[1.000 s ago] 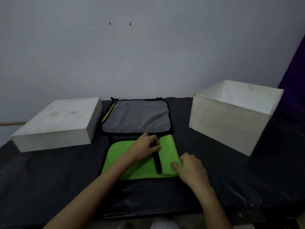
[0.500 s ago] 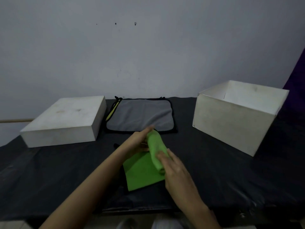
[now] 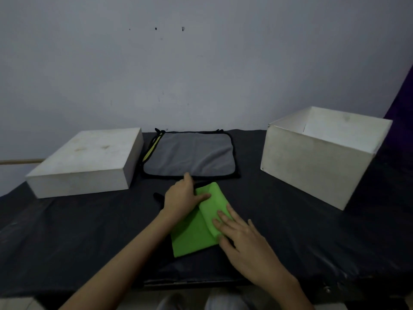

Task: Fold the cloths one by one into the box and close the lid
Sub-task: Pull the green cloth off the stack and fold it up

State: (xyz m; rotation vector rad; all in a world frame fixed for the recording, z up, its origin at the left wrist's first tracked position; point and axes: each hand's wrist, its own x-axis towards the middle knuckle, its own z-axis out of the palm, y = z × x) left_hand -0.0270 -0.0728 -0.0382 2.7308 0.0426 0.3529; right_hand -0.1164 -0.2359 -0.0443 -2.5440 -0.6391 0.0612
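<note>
Pressing green cloth [image 3: 192, 233] flat: left hand [image 3: 181, 201] and right hand [image 3: 243, 239] fingers [image 3: 220, 220] spread, gripping nothing

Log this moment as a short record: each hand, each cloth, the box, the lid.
left hand: flat on the green cloth's far left part
right hand: fingers pressing the folded flap
green cloth: partly folded, on the table near the person
grey cloth: spread flat behind it, unfolded
box: open, on the right; inside hidden
lid: off, on the left
</note>
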